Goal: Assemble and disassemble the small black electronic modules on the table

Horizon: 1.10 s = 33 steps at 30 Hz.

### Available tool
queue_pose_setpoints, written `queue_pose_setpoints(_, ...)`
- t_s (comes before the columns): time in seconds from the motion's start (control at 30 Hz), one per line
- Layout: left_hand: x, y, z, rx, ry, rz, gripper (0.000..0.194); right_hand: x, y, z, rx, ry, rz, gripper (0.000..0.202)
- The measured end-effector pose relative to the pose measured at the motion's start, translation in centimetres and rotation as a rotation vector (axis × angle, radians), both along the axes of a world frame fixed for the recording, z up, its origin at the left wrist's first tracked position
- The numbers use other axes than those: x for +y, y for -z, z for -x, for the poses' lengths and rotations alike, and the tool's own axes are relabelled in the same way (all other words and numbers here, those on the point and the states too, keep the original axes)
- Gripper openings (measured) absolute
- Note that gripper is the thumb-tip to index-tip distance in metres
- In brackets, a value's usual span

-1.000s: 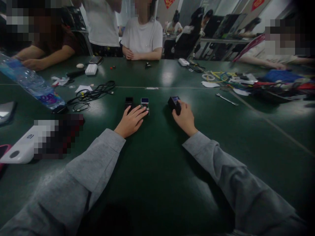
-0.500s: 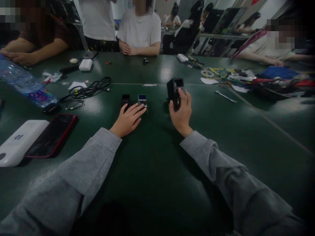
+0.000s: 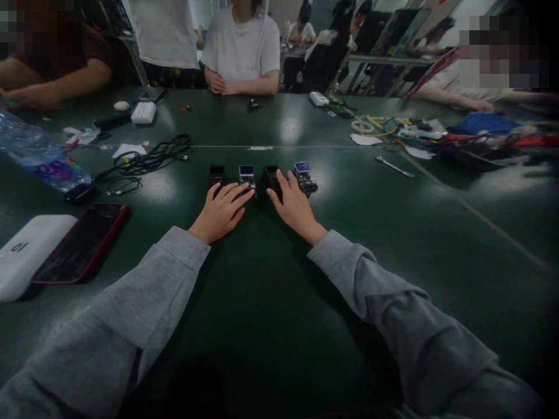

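My left hand [image 3: 220, 212] lies low over the table with its fingers spread. Its fingertips are at the front of a small black case [image 3: 217, 174] with a window and of a small circuit board [image 3: 247, 173] with a screen. My right hand [image 3: 296, 206] has its thumb and index finger on a second black case [image 3: 271, 172], which stands on the table and is partly covered by the fingers. Just right of those fingers is another circuit board [image 3: 305, 177] with a tilted screen.
At left lie a red-edged phone [image 3: 82, 244], a white power bank [image 3: 30, 250], a plastic bottle [image 3: 41, 154] and black cables [image 3: 148, 157]. To the right are a wrench [image 3: 394, 167] and a heap of wires [image 3: 471, 142]. A person in white [image 3: 242, 52] sits opposite.
My right hand has moved left and lowered the black case from the air to the table. The right-hand circuit board has come into view. My left hand keeps its place beside the other pair.
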<state>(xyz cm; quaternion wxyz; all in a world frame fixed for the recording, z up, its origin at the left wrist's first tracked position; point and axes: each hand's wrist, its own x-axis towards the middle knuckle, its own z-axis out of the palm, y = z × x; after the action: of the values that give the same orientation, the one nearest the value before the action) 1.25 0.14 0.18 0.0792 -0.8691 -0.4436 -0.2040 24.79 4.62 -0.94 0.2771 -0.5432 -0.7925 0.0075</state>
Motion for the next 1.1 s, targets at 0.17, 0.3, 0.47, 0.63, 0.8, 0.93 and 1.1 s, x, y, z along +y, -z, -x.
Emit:
queue_pose_setpoints(0.17, -0.01, 0.01, 0.04, 0.002, -0.008, -0.013, 0.053, -0.66, -0.52, 0.14, 0.047, -0.09, -0.053, 0.052)
queue_pose_setpoints(0.3, -0.04, 0.01, 0.08, -0.005, -0.003, -0.018, 0.055, -0.86, -0.64, 0.02, 0.04, -0.135, -0.038, 0.048)
queue_pose_setpoints(0.47, -0.02, -0.01, 0.06, 0.005, -0.013, -0.012, 0.054, -0.73, -0.28, -0.06, -0.028, -0.226, -0.009, 0.059)
queue_pose_setpoints(0.63, -0.04, -0.08, -0.05, -0.004, -0.013, 0.008, 0.056, -0.74, -0.35, -0.13, -0.021, -0.215, 0.007, 0.057)
queue_pose_setpoints(0.8, -0.13, -0.26, -0.12, -0.007, -0.015, 0.03, 0.055, -0.82, -0.49, -0.12, -0.017, -0.217, 0.014, 0.057)
queue_pose_setpoints(0.93, -0.2, -0.29, -0.16, -0.011, -0.024, 0.015, 0.054, -0.82, -0.43, -0.06, -0.021, -0.21, 0.009, 0.056)
queue_pose_setpoints(1.1, -0.32, -0.34, -0.22, -0.015, -0.039, 0.004, 0.055, -0.87, -0.48, -0.04, -0.031, -0.209, 0.0, 0.056)
